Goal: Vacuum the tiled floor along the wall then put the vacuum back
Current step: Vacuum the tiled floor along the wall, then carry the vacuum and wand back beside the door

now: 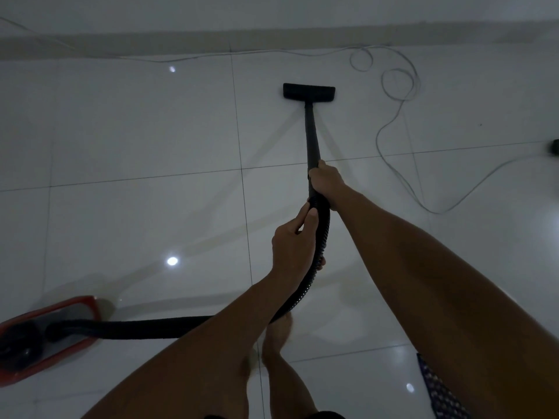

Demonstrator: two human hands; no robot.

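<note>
Red vacuum body (45,334) sits lower left, its hose (320,237) curving up to centre frame. My left hand (292,246) grips the ribbed hose, right hand (325,179) wraps the wand (311,131) just above; nozzle (309,92) flat on tiles, upper centre, near the wall.

Dim, bluish; lamp glare spots on glossy tiled floor (151,131); edges bowed.

We find no text, label, brand, number or sign that we can read anywhere in this dim view.
</note>
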